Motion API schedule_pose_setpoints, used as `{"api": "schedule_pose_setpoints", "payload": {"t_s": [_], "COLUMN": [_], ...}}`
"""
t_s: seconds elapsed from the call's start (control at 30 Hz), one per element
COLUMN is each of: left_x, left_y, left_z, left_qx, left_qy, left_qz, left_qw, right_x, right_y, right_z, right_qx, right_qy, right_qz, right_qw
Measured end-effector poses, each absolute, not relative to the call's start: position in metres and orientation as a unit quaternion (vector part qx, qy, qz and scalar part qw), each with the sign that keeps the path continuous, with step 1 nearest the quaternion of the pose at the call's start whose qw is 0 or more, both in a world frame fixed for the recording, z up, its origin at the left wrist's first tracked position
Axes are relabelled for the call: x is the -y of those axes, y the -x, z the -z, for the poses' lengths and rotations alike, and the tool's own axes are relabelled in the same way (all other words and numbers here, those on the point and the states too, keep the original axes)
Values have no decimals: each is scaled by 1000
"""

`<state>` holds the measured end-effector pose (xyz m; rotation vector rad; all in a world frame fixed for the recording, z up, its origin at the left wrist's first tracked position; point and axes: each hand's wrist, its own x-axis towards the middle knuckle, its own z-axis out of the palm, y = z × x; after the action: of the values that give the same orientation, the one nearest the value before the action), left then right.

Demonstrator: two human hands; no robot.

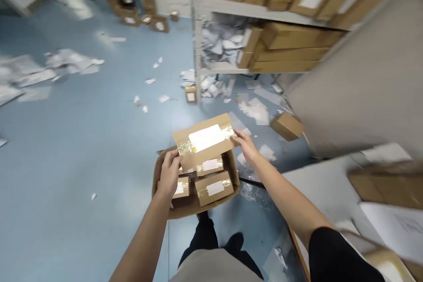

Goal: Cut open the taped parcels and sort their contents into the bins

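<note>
Overhead, a person's left hand [168, 174] and right hand [247, 147] grip a small cardboard box [205, 139], sealed with gold tape and bearing a white label, at its two ends. The fingers [173, 158] of the left hand clench one corner, while the fingers [238, 135] of the right pinch the opposite end. The box is held tilted just above an open cardboard carton [185, 212], with one edge over the carton's mouth. Inside the carton sit similar small boxes [214, 188], labelled and taped. Below are the person's feet [235, 242] in dark shoes on a blue floor [82, 141] strewn with white paper scraps [71, 62]. A lone box [287, 126] lies on the floor to the right, and another [191, 94] sits at the foot of a metal shelf [198, 31] stacked with cardboard boxes [297, 48]. To the right, a desk [317, 185] carries loose papers [390, 224].
</note>
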<state>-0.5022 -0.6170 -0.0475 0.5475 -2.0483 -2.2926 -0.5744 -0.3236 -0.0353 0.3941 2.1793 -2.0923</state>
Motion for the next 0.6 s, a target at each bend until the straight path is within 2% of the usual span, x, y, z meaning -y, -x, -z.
{"api": "schedule_pose_setpoints", "payload": {"t_s": [0.17, 0.33, 0.47, 0.6], "left_x": [471, 339, 273, 235], "left_y": [473, 406, 351, 313], "left_z": [-51, -98, -107, -98], "left_qx": [605, 597, 599, 578], "left_qy": [-73, 103, 204, 236], "left_qz": [790, 780, 737, 727], "left_qw": [-61, -154, -235, -286], "right_x": [177, 39, -34, -77], "right_y": [502, 372, 271, 212], "right_z": [-80, -161, -184, -173], "right_qx": [-734, -732, -716, -715], "right_qy": [-131, -196, -257, -275], "right_qz": [659, 618, 596, 585], "right_qw": [-99, -207, -257, -269]}}
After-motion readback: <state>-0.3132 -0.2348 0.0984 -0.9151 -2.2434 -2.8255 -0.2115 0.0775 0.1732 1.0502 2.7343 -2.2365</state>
